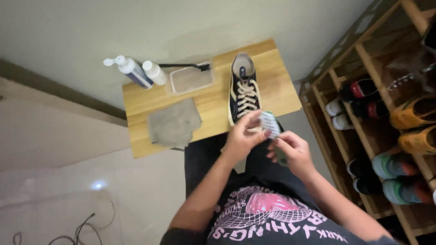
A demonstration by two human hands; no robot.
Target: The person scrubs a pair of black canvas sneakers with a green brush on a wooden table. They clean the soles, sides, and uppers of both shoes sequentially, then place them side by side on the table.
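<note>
Head view: at centre frame both hands, left hand (243, 136) and right hand (293, 149), pinch a small brush (269, 122); the sneaker (244, 88) waits unscrubbed on the table (277, 68); cloth (175, 122) untouched.

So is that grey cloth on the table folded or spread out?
Spread out: the cloth lies flat in a single layer on the table, beside the shoe, its near edge just over the table's front.

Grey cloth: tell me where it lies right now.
In the head view the grey cloth lies flat on the left part of the wooden table, below the clear plastic tray and left of the dark sneaker.
</note>
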